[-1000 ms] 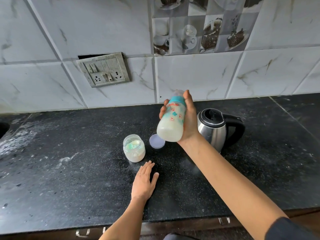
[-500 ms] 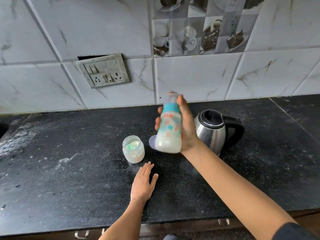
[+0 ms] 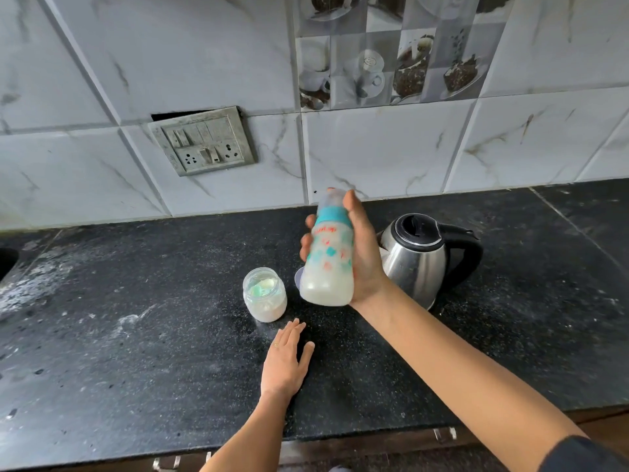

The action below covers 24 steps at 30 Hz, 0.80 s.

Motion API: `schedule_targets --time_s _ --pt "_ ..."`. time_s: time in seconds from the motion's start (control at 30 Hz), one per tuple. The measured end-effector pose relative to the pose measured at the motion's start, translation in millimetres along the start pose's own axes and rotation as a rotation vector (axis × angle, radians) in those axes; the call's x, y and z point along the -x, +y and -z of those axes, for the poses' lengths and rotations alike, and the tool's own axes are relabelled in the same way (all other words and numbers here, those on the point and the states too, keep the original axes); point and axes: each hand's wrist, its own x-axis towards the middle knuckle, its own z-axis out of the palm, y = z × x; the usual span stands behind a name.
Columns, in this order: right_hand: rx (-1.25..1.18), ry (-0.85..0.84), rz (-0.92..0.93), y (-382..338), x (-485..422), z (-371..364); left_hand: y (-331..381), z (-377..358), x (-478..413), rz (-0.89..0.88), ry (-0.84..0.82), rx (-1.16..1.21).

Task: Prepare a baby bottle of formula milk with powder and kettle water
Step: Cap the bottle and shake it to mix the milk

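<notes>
Now, far L on the wall we see a switch plate (image 3: 204, 141) w/ sockets. Below, on the black tabletop (image 3: 136, 369), dusted w/ white powder, stands an open powder jar (image 3: 264, 299), pale green scoop inside. Near it our L hand (image 3: 284, 364) lies flat, palm down, grip wide, holding nothing. A round lid (image 3: 297, 277) peeks out behind the baby bottle (image 3: 328, 267). Our R hand (image 3: 366, 260) has its grip wrapped round the bottle, which is off the tabletop, approx upright, teal collar up top, milky liquid at the bottom. Next R sits a steel kettle (image 3: 415, 260), black handle pointing R.
</notes>
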Motion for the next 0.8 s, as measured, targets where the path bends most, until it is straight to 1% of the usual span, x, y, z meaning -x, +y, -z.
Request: schedule_targets --time_s 0.03,0.1,0.17,0.23,0.3,0.37,0.43,0.57,0.7,0.8 --pt "0.024 0.011 0.001 1.0 0.1 0.8 -0.6 0.0 -0.3 0.001 -0.003 0.002" --pt "-0.024 0.037 0.025 -3.1 -3.7 3.8 -0.2 0.3 0.1 0.000 -0.004 0.006" --pt "-0.042 0.029 -0.002 -4.4 -1.3 2.4 0.3 0.4 0.5 -0.007 0.008 0.010" --pt "0.053 -0.025 -0.060 3.4 2.7 0.6 0.4 0.6 0.2 -0.013 0.012 0.008" --pt "0.106 -0.052 -0.030 5.3 4.8 -4.3 -0.5 0.2 0.4 -0.010 0.010 0.008" --pt "0.019 -0.052 0.051 -5.1 -1.0 -6.6 -0.8 0.4 1.0 -0.002 0.001 0.008" --pt "-0.042 -0.042 0.066 -12.8 -0.7 -8.4 -0.3 -0.5 1.6 0.003 -0.002 0.012" --pt "0.088 -0.082 -0.035 4.2 7.6 -5.0 -1.1 -0.2 -0.1 -0.012 0.010 -0.003" --pt "-0.044 -0.023 0.010 -2.3 3.4 -3.5 0.9 -0.9 1.3 -0.008 -0.002 0.005" --pt "0.061 -0.068 -0.080 8.9 8.5 -0.7 0.5 0.5 1.1 -0.012 0.017 -0.004"
